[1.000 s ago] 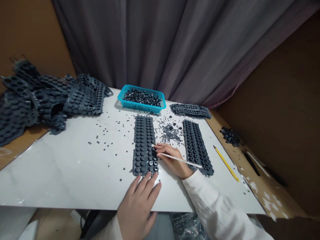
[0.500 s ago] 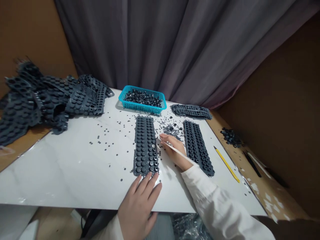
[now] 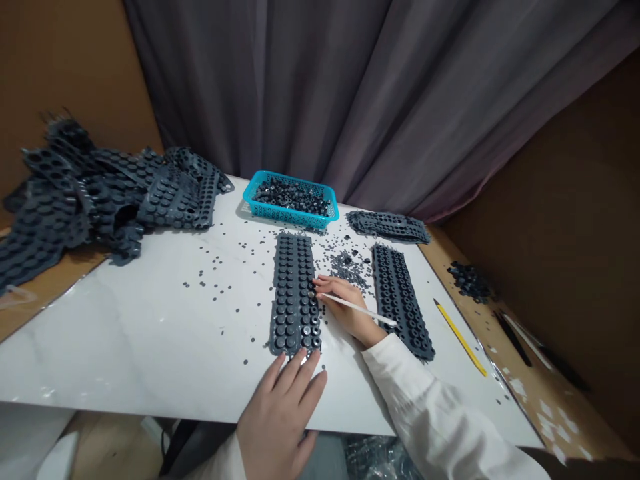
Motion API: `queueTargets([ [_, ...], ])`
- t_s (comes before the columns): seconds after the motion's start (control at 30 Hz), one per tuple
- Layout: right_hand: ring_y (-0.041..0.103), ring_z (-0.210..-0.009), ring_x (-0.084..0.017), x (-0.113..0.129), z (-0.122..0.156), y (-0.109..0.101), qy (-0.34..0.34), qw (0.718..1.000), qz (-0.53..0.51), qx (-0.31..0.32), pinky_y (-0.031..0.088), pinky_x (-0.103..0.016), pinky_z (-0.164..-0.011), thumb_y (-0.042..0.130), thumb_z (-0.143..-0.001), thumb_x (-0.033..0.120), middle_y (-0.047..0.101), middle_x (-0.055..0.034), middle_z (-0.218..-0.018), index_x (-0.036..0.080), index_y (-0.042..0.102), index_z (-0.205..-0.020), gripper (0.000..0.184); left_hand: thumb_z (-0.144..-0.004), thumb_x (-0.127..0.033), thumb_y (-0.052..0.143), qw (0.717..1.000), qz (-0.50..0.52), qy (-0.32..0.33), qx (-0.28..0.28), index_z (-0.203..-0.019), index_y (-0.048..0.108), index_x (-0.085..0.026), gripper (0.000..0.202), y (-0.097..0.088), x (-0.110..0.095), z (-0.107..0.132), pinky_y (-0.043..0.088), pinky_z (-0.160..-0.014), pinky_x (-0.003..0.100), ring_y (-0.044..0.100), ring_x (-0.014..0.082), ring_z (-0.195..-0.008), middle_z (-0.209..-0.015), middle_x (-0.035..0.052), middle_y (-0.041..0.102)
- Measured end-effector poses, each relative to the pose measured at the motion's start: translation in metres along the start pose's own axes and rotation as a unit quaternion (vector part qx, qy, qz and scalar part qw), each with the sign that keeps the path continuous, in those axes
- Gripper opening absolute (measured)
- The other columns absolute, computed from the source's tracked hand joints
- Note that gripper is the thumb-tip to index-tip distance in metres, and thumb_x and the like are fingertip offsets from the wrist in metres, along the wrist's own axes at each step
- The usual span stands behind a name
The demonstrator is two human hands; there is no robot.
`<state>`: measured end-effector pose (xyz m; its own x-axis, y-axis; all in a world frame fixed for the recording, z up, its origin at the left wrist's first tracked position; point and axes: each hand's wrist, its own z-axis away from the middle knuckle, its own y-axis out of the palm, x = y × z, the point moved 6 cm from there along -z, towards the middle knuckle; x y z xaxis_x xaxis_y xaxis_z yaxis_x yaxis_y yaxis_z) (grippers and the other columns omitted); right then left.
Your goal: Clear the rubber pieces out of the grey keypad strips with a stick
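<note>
A dark grey sheet of round studs (image 3: 293, 293) lies lengthwise in front of me, perhaps rubber. My left hand (image 3: 283, 400) rests with fingers spread, its fingertips at the sheet's near edge. In my right hand (image 3: 347, 310) is a thin white stick (image 3: 357, 308), pinched between the fingers. The stick's front end is at the sheet's right-hand columns, where several studs near me look shinier or ring-shaped. My fingers partly hide that end. To the right lies a second studded sheet (image 3: 403, 300), its studs showing hollow centres.
A blue basket (image 3: 290, 217) full of small dark pieces stands at the back. Crumpled studded sheets (image 3: 105, 200) heap at the left. Tiny grey discs (image 3: 347, 267) litter the white table. Further right are stacked strips (image 3: 387, 227), a yellow pencil-like tool (image 3: 460, 337) and a dark pile (image 3: 470, 281).
My right hand has shifted slightly, and the white stick now lies flatter with its front end at the sheet's right columns. My left hand stays at the near edge.
</note>
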<state>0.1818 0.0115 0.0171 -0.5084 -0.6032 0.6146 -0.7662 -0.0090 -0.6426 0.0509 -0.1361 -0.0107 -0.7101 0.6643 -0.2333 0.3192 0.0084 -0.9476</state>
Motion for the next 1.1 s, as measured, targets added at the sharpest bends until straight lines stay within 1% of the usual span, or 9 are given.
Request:
queueTargets([
  [0.1,0.060,-0.110,-0.022,0.001,-0.001,0.002,-0.030,0.997,0.060,0.024,0.047,-0.041,-0.090,0.052,-0.090,0.026,0.071,-0.0080,-0.103,0.023,0.065,-0.089,0.013,-0.074,-0.021,0.053,1.000,-0.001,0.000,-0.003,-0.136,0.037,-0.024,0.064,-0.001,0.000,0.000,0.020,-0.108,0.042,0.029,0.0254,-0.133,-0.150,0.0026,0.025],
  [0.2,0.061,-0.108,-0.022,0.003,-0.006,0.005,-0.081,0.985,0.132,0.078,0.046,-0.041,-0.089,0.048,-0.092,0.026,0.069,-0.0085,-0.110,0.023,0.065,-0.092,0.017,-0.073,-0.020,0.053,1.000,0.000,-0.003,0.000,-0.136,0.037,-0.024,0.065,0.000,0.000,0.000,0.020,-0.108,0.042,0.029,0.0252,-0.133,-0.149,0.0018,0.026],
  [0.27,0.061,-0.107,-0.023,0.001,-0.012,0.003,-0.094,0.981,0.150,0.086,0.045,-0.041,-0.088,0.047,-0.092,0.026,0.068,-0.0092,-0.112,0.022,0.065,-0.093,0.018,-0.073,-0.019,0.053,1.000,0.002,-0.006,-0.001,-0.136,0.037,-0.024,0.065,0.001,0.000,0.001,0.019,-0.108,0.042,0.029,0.0251,-0.133,-0.149,0.0016,0.027],
  [0.43,0.063,-0.105,-0.022,-0.007,-0.024,-0.014,-0.046,0.993,0.102,-0.025,0.047,-0.041,-0.089,0.048,-0.091,0.025,0.070,-0.0093,-0.106,0.022,0.065,-0.092,0.017,-0.075,-0.021,0.053,1.000,0.011,-0.006,0.008,-0.138,0.034,-0.025,0.066,0.002,0.000,0.001,0.021,-0.108,0.042,0.029,0.0254,-0.133,-0.150,0.0017,0.025],
  [0.5,0.064,-0.103,-0.021,-0.004,-0.022,-0.015,-0.031,0.995,0.080,-0.042,0.050,-0.039,-0.088,0.049,-0.090,0.025,0.070,-0.0098,-0.105,0.022,0.064,-0.093,0.015,-0.077,-0.025,0.053,1.000,0.016,-0.003,0.012,-0.139,0.033,-0.025,0.065,0.002,0.001,0.000,0.022,-0.107,0.041,0.029,0.0253,-0.133,-0.150,0.0020,0.025],
  [0.63,0.064,-0.103,-0.021,0.001,-0.011,-0.008,0.009,0.999,-0.037,-0.017,0.051,-0.038,-0.089,0.057,-0.086,0.026,0.069,-0.0101,-0.104,0.021,0.065,-0.089,0.010,-0.080,-0.028,0.052,1.000,0.014,-0.006,0.001,-0.137,0.036,-0.025,0.059,0.000,0.002,-0.001,0.022,-0.107,0.042,0.029,0.0252,-0.133,-0.149,0.0020,0.027],
  [0.73,0.063,-0.103,-0.022,0.000,-0.003,-0.005,0.035,0.996,-0.079,-0.012,0.051,-0.039,-0.089,0.059,-0.085,0.028,0.069,-0.0105,-0.103,0.021,0.067,-0.087,0.011,-0.081,-0.030,0.051,1.000,0.013,-0.002,-0.002,-0.137,0.036,-0.025,0.059,0.000,0.001,-0.001,0.022,-0.107,0.041,0.030,0.0253,-0.133,-0.149,0.0024,0.028],
  [0.87,0.064,-0.102,-0.022,-0.005,0.000,-0.004,0.044,0.995,-0.085,-0.010,0.052,-0.039,-0.087,0.059,-0.085,0.031,0.070,-0.0107,-0.103,0.021,0.068,-0.086,0.013,-0.080,-0.028,0.051,1.000,0.008,-0.005,0.001,-0.138,0.035,-0.024,0.060,0.000,0.001,-0.001,0.020,-0.107,0.041,0.029,0.0251,-0.133,-0.149,0.0025,0.027],
  [1.1,0.061,-0.107,-0.022,-0.002,-0.004,-0.001,-0.009,1.000,-0.016,0.004,0.049,-0.041,-0.091,0.057,-0.087,0.028,0.071,-0.0098,-0.103,0.022,0.066,-0.087,0.011,-0.081,-0.029,0.051,1.000,0.007,-0.002,0.002,-0.138,0.035,-0.024,0.060,-0.001,0.001,0.000,0.021,-0.107,0.041,0.030,0.0252,-0.133,-0.149,0.0026,0.026],
])
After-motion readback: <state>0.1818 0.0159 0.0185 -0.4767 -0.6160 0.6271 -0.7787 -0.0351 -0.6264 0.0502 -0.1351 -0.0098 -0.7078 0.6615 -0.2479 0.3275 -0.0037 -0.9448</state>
